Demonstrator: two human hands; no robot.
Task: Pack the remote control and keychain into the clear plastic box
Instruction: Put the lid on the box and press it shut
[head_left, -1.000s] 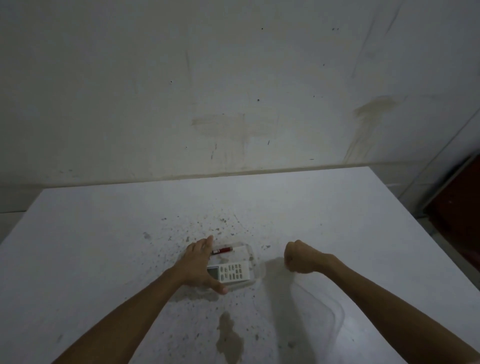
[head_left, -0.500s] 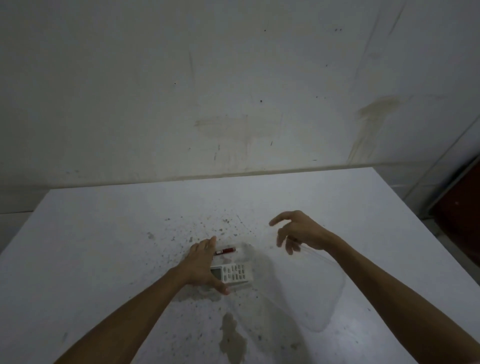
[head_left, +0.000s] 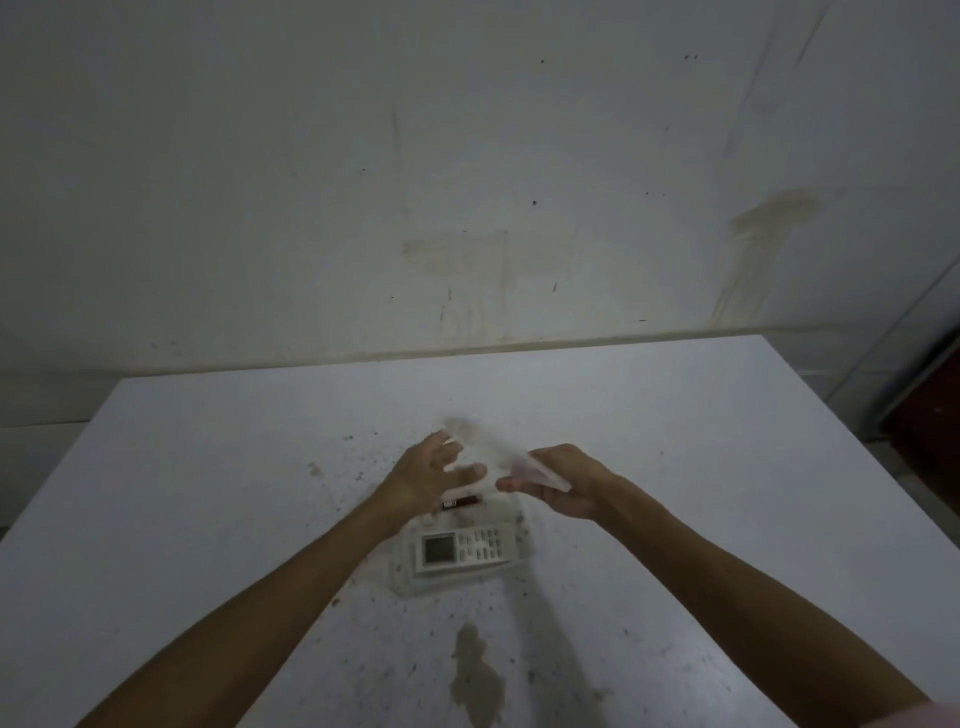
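A white remote control (head_left: 467, 548) with a small screen lies flat inside the clear plastic box (head_left: 452, 586) at the table's middle. Behind it in the box lies the dark red keychain (head_left: 464, 502), partly hidden by my left hand (head_left: 423, 478). A clear lid (head_left: 488, 447), blurred and tilted, hangs above the box's far side. My right hand (head_left: 563, 486) pinches its right edge. My left hand's spread fingers hold its left edge.
The white table (head_left: 208, 493) is speckled with dark crumbs and has a brown stain (head_left: 478, 675) near its front. A stained wall (head_left: 467, 182) stands right behind it. A dark red object (head_left: 935, 415) sits beyond the table's right edge.
My right hand has carried the clear lid from the table's right side up and left over the box. My left hand has let go of the remote and risen to the lid.
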